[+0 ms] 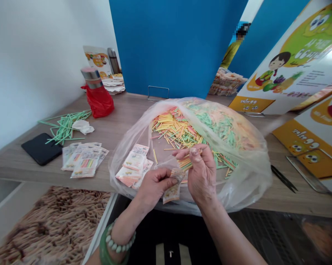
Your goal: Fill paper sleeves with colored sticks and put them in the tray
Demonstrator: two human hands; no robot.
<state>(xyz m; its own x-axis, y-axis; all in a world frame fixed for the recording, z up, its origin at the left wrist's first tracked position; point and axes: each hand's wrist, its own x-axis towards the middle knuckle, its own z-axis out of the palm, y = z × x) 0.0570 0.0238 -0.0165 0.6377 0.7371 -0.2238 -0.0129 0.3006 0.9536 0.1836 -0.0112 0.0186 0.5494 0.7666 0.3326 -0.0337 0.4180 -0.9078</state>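
On the tabletop (pixel 130 110), a plastic bag (pixel 255 176) lies open, apparently for easy reach of loose sticks (pixel 171 127), while at its near edge the left hand (pixel 155 184) pinches a packet (pixel 172 193), seemingly steadying it, beside the right hand (pixel 201 173) gripping a stick bundle (pixel 184 162).

Looks like a packing workshop: loose coloured sticks (pixel 173 127), printed sachets (pixel 135 158)

At the frame's centre, sticks (pixel 170 127) are lying inside a plastic bag (pixel 246 184), with packets (pixel 134 162) resting at its left. At left on the table (pixel 113 129), straws (pixel 62 127) are overlapping a phone (pixel 39 149) beside further packets (pixel 85 163); behind them, a flask (pixel 92 76) is standing in a small bag (pixel 100 102). Tweezers (pixel 282 177) are lying at right.
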